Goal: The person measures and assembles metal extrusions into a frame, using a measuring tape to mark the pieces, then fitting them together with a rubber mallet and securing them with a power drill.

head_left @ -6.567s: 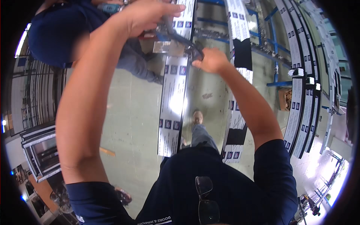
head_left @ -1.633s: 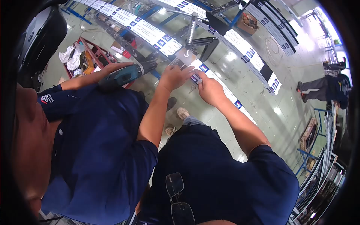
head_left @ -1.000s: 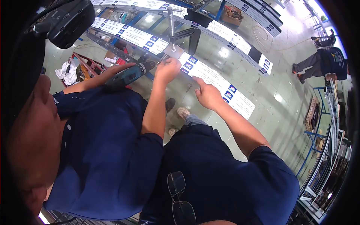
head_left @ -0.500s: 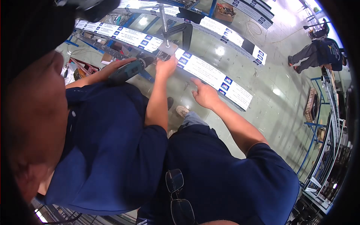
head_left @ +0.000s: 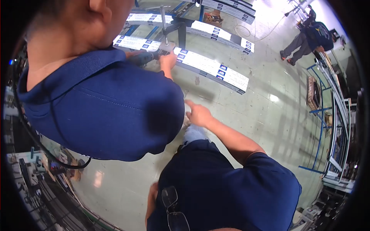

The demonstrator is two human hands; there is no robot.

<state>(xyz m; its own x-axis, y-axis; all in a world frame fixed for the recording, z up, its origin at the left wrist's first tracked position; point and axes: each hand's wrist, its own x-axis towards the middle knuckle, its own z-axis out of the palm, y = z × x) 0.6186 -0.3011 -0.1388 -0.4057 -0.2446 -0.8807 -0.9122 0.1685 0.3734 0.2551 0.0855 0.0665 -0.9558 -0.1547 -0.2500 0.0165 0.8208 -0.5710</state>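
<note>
My right hand point(head_left: 200, 115) hangs over the floor beside the co-worker's sleeve, with its index finger stretched out and nothing held. Only a strip of my left arm point(head_left: 152, 202) shows at my side; the hand itself is out of sight. On my left, a co-worker leans forward, and that person's hand point(head_left: 168, 61) rests at a clamp point(head_left: 163, 29) on a long bar point(head_left: 212, 68) with printed white and blue film. A power drill point(head_left: 142, 59) is at the bar too, partly hidden by the co-worker's shoulder.
Behind lies a second film-covered bar point(head_left: 223, 35). A cardboard box point(head_left: 213, 18) stands near the back. Another person point(head_left: 308, 40) bends over at the far right, close to a blue metal rack point(head_left: 320, 111). Glasses point(head_left: 173, 210) hang on my shirt.
My right hand has drawn back from the bar toward my body. The co-worker has leaned further forward, now covering most of the drill. The view has turned somewhat.
</note>
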